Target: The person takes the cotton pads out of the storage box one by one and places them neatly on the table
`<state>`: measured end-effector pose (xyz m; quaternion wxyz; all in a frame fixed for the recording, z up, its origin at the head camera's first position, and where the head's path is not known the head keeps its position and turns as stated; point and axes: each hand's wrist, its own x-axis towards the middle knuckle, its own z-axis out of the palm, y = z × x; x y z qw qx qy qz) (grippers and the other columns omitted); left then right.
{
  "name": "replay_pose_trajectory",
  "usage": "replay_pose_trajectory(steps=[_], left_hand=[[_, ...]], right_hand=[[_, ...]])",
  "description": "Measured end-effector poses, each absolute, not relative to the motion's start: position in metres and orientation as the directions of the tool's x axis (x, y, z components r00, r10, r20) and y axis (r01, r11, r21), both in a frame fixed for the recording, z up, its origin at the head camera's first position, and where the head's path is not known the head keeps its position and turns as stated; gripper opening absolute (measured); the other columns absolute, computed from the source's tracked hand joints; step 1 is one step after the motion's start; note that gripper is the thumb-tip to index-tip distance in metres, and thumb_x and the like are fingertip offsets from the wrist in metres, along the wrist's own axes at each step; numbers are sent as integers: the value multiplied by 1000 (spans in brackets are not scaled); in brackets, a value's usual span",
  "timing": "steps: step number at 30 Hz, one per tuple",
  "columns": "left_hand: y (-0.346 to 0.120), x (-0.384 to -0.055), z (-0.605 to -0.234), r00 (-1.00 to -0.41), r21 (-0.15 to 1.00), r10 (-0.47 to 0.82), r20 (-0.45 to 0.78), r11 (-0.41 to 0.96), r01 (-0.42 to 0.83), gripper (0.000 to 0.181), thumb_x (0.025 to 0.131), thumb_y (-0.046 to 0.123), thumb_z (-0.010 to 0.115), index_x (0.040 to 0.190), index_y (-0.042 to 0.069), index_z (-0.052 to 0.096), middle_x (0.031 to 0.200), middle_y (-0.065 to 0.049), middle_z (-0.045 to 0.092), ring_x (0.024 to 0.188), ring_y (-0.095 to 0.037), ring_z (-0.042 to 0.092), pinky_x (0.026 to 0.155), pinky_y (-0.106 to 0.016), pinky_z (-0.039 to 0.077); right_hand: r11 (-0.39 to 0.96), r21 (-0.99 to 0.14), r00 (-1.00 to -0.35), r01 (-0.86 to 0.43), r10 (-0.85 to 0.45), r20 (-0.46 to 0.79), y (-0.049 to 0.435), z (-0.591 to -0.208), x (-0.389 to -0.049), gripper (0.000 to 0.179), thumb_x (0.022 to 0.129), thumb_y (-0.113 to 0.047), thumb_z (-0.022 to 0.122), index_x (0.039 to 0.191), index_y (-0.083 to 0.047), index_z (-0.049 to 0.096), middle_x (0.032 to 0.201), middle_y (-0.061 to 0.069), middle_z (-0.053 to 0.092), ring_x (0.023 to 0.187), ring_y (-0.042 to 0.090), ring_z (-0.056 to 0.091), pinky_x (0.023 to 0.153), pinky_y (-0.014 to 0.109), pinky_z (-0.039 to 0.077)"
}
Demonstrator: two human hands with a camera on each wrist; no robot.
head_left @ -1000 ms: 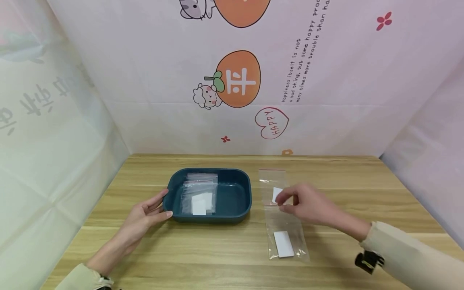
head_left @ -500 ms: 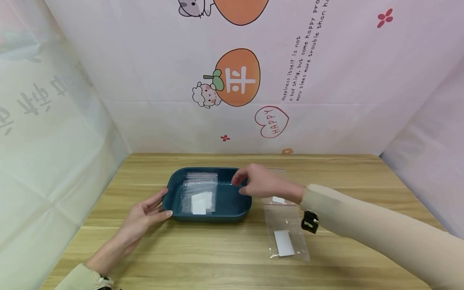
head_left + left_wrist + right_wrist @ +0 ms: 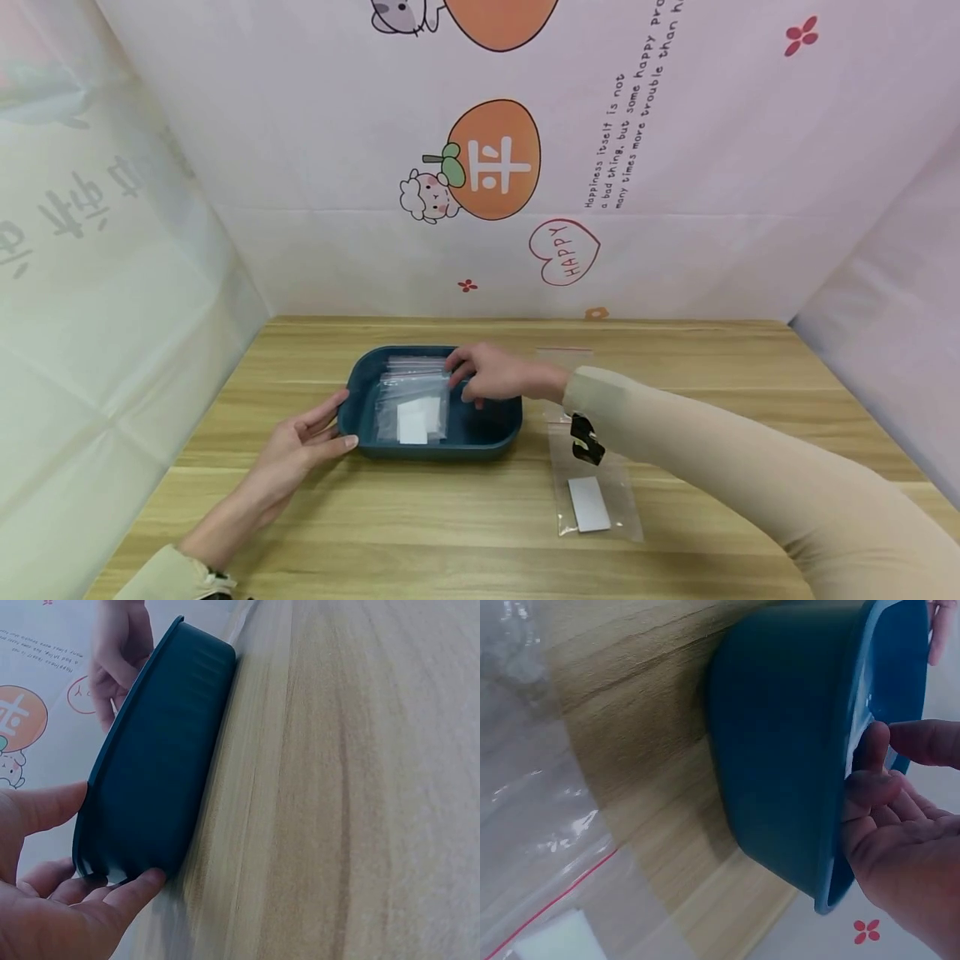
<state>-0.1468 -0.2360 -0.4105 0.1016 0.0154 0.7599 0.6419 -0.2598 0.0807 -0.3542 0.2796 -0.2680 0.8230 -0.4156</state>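
A dark teal plastic container (image 3: 480,450) stands on the table in the head view. My left hand (image 3: 288,454) grips its left end; the left wrist view has fingers and thumb on the wall and rim. Inside, at the left, lies a stack of clear zip bags (image 3: 408,387) with white cards (image 3: 412,423) in them. My right hand (image 3: 495,373) reaches over the right side into the container, loosely bent fingertips by the stack's right edge. Thumb and forefinger look apart in the head view; whether they touch a bag is hard to tell.
Right of the container, a zip bag (image 3: 558,467) with a white card (image 3: 589,504) lies flat. Another zip bag (image 3: 564,358) behind it is partly under the right forearm. A printed cloth (image 3: 375,267) hangs along the wooden table's (image 3: 420,533) back edge.
My right hand has moved left from the bags on the table, over the container's right rim, to the stack inside. The left hand and the container have stayed in place.
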Motion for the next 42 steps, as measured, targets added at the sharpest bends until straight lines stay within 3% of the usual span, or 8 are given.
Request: replay_pose_trajectory(steps=[3, 9, 13, 24, 30, 33, 39, 42], left_hand=[[-236, -147, -411, -979, 979, 151, -134, 171, -108, 81, 98, 12, 76, 166, 6, 31, 171, -10, 26, 154, -40, 27, 108, -24, 44], [-237, -145, -412, -979, 978, 153, -137, 176, -110, 83, 98, 14, 77, 166, 6, 31, 171, -11, 25, 154, -42, 26, 111, -30, 42], [-236, -145, -412, -978, 979, 158, -137, 174, -109, 82, 98, 13, 77, 166, 6, 31, 171, -11, 25, 154, -41, 26, 111, -29, 42], [-237, -144, -410, -977, 978, 160, -140, 175, -112, 83, 98, 14, 77, 166, 6, 29, 172, -10, 23, 155, -41, 24, 111, -30, 41], [-237, -144, -410, -977, 979, 159, -142, 169, -115, 82, 99, 14, 76, 166, 7, 29, 172, -11, 23, 154, -41, 26, 110, -27, 43], [-237, -145, -410, -976, 980, 162, -143, 164, -116, 83, 99, 14, 76, 166, 7, 29, 172, -11, 23, 154, -41, 26, 109, -26, 43], [-236, -145, -409, -975, 978, 166, -149, 171, -120, 82, 100, 15, 75, 167, 8, 29, 172, -10, 23, 154, -41, 25, 110, -28, 44], [-236, -146, -409, -975, 978, 165, -148, 174, -119, 81, 100, 15, 75, 167, 8, 30, 172, -10, 23, 154, -41, 26, 110, -29, 44]], right_hand=[[522, -829, -693, -199, -673, -258, 76, -357, -261, 56, 92, 12, 57, 147, 6, 50, 133, 23, 67, 75, 26, 66, 70, 38, 59], [568, -806, -687, -168, -653, -318, 68, -367, -262, 52, 96, 7, 59, 147, 1, 50, 130, 15, 70, 70, 23, 66, 49, 28, 37], [547, -826, -700, -139, -644, -309, 65, -371, -261, 53, 96, 6, 62, 147, 3, 50, 124, 16, 72, 69, 22, 66, 49, 26, 41], [428, -900, -734, -82, -637, -236, 53, -373, -263, 53, 97, -6, 72, 147, 0, 55, 131, 15, 70, 91, 23, 69, 61, 29, 54], [418, -897, -703, -146, -682, -203, 35, -372, -259, 57, 98, -10, 75, 151, -3, 54, 133, 12, 69, 110, 16, 69, 88, 39, 58], [392, -908, -689, -150, -700, -189, 27, -372, -256, 60, 97, -9, 75, 152, -1, 52, 132, 15, 69, 107, 19, 70, 95, 43, 58], [397, -908, -684, -136, -701, -204, 15, -373, -252, 58, 99, -8, 75, 151, 1, 52, 121, 15, 73, 79, 25, 67, 63, 35, 55], [414, -902, -699, -117, -680, -221, 14, -374, -252, 56, 98, -5, 75, 149, 2, 55, 123, 15, 73, 72, 21, 65, 57, 31, 52]])
